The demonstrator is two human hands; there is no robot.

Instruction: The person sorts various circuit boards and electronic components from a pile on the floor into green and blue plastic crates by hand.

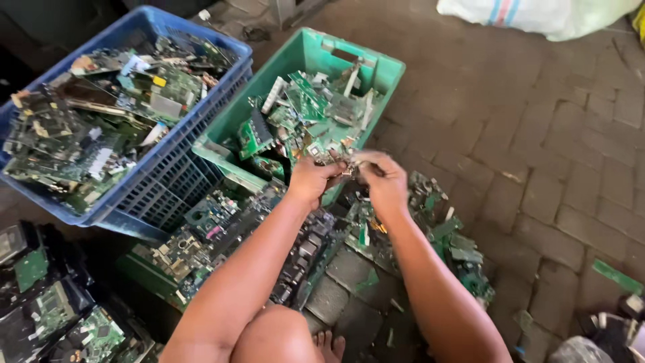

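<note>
Ground surface: grey-brown paving bricks [564,168], dusty, laid in an offset pattern and filling the right half of the frame. A white sack with coloured stripes [537,15] lies at the top right edge, cut off by the frame.

Containers: a blue slatted plastic crate [171,171] at upper left, heaped with circuit boards, stands touching a green plastic crate [316,57] at upper centre, which is also loaded with green boards and connectors. A loose pile of circuit boards [222,235] lies on the ground below the crates and spreads rightwards to centre right. More dark boards lie at lower left, partly cut off.

Grip: the left hand [312,178] and right hand [384,178] meet at frame centre, just in front of the green crate's near edge. Both are closed, fingers curled, on one small board fragment [348,167] held between them above the loose pile.

Limits of observation: the fragment is largely covered by the fingers and blurred; its shape and parts cannot be made out. A knee and toes show at the bottom edge. Objects at lower right are cropped and cannot be identified.
</note>
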